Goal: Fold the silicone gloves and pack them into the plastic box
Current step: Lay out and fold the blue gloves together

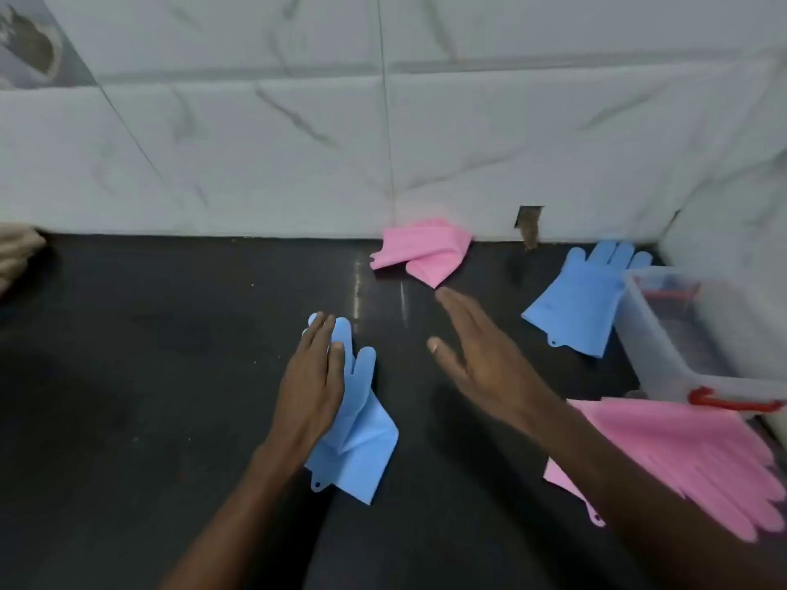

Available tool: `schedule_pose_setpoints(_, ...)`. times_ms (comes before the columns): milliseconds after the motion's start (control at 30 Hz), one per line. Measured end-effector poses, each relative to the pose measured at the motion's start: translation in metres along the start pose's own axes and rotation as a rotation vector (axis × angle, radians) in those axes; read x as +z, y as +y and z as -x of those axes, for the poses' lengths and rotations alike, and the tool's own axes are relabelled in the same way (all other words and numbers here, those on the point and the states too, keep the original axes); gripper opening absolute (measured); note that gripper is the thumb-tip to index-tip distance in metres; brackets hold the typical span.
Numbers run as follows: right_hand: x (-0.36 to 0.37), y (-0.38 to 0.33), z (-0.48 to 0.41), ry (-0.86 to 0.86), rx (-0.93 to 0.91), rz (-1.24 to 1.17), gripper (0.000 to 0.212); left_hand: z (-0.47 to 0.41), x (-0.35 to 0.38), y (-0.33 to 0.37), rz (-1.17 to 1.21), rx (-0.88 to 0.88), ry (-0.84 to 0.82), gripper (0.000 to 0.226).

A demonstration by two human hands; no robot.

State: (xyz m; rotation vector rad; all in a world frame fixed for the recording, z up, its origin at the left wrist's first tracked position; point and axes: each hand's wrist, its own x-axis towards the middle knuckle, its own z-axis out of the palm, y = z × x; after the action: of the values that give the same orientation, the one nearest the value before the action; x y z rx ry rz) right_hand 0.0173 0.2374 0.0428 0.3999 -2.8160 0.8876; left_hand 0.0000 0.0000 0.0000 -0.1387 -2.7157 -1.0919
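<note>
my left hand lies flat, grip apart, pinning the floppy blue glove; right hand spread open toward one o'clock. best pinched at the cuff.

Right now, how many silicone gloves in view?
4: blue glove under the left hand; blue glove beside the plastic box; folded pink glove by the wall; pink glove front right.

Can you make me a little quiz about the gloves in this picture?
1. How many blue gloves lie on the counter?
2. True or false: the left hand presses on a pink glove.
3. Which glove lies folded by the wall: a) blue b) pink?

Key:
1. Two: one under the left hand, one beside the plastic box.
2. False, it is blue.
3. b, the folded pink glove.
</note>
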Motion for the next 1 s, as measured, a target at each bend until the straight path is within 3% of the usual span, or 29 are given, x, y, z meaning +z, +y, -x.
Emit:
schedule_pose_setpoints(133, 0.053, 0.003, 0.015, -0.089, -0.051, -0.032, 0.063, 0.034, 0.025, -0.031, 0.064, -0.067, -0.015, 0.055)
schedule_pose_setpoints(333, 0.104, 0.004, 0.028, -0.053, -0.149, -0.062, 0.059, 0.049, 0.04, -0.056, -0.03, -0.022, -0.014, 0.064)
schedule_pose_setpoints(633, 0.123, -0.004, 0.051, -0.101, -0.161, -0.123, 0.05, 0.061, 0.027, -0.054, -0.074, 0.037, -0.087, 0.085)
schedule_pose_setpoints(733, 0.12, -0.008, 0.057, -0.127, -0.167, -0.089, 0.043, 0.066, 0.027, -0.052, -0.188, 0.061, -0.104, 0.088)
schedule_pose_setpoints(800, 0.119, -0.009, 0.058, -0.128, -0.165, -0.058, 0.04, 0.066, 0.028, -0.052, -0.247, 0.108, -0.076, 0.078)
schedule_pose_setpoints(933, 0.116, -0.01, 0.062, -0.107, -0.171, -0.038, 0.032, 0.067, 0.023, -0.048, -0.16, 0.228, 0.067, 0.02)
schedule_pose_setpoints(1000, 0.115, -0.011, 0.061, -0.088, -0.188, -0.055, 0.022, 0.066, 0.019, -0.051, 0.012, 0.233, 0.119, 0.028)
